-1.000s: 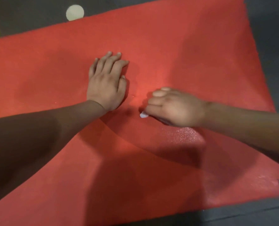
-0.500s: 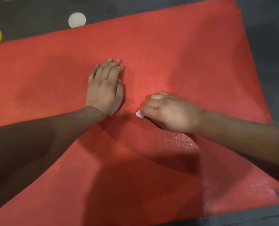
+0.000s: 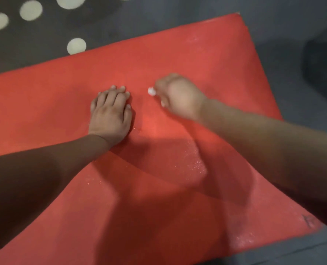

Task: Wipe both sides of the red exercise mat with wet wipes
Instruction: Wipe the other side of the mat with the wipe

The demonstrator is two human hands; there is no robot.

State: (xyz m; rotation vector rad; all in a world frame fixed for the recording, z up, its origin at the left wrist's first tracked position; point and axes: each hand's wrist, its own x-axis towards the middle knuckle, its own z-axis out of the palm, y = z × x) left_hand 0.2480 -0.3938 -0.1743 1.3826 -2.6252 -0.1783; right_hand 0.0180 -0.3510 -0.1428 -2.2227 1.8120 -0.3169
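red mat (image 3: 206, 60): we see one, filling the frame; far and right edges shown, upper right bare
left hand (image 3: 111, 113): flat on mat, fingers straight
right hand (image 3: 178, 96): curled round one wipe (image 3: 151, 91)

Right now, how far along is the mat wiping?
Looks done: damp sheen on the near right of the red mat. In hand: the right hand grips a balled wet wipe; the left hand presses the mat. Left: the matte left stretch and the unseen underside.
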